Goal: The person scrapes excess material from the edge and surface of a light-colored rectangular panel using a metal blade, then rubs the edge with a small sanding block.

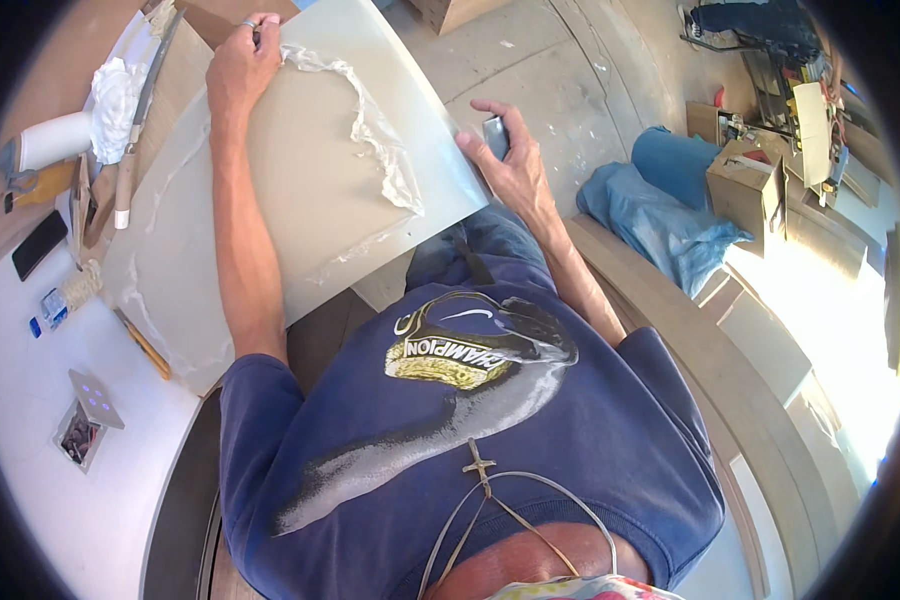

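Note:
A large pale panel slants across in front of me, its near corner by my lap. Along it runs a crumpled ridge of clear plastic film, partly lifted from the surface. At the panel's far left, my left hand is closed, fingers curled where one end of the film begins; the pinch itself is partly hidden. Beside the panel's right edge, my right hand grips a small grey, metallic-looking block between thumb and fingers. Its exact kind does not show.
On the white surface at left lie a dark phone, a yellow-handled tool and an opened socket box. A white roll is behind. Blue plastic sheeting and a cardboard box stand at right.

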Demonstrator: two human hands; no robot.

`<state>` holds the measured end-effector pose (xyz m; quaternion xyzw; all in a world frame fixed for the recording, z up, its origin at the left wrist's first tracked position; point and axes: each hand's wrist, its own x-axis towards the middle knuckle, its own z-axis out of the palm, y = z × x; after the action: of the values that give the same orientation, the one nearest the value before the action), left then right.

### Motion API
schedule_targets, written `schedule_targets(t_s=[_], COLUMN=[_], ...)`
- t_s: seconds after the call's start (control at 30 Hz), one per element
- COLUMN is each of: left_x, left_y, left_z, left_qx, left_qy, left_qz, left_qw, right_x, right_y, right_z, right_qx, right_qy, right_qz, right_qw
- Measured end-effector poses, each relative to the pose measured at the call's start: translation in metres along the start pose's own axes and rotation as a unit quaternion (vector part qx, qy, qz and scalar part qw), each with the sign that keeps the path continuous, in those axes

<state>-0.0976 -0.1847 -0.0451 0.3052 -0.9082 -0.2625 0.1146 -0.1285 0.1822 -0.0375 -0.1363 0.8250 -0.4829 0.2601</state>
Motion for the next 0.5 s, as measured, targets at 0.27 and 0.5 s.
schedule_targets(t_s=[0.27, 0.5], left_x=[-0.002, -0.004], left_y=[-0.008, 0.004], left_z=[0.005, -0.004], left_qx=[0.006, -0.019], left_qy=[0.015, -0.024], left_qz=[0.007, -0.021], left_qw=[1.0, 0.999], right_x=[-0.012, -0.005], right_y=[-0.006, -0.008], right_z=[-0.001, 0.005], right_qx=[-0.071, -0.027], right_qy=[-0.009, 0.013], right_qz=[-0.11, -0.056], right_qw=[0.991, 0.998])
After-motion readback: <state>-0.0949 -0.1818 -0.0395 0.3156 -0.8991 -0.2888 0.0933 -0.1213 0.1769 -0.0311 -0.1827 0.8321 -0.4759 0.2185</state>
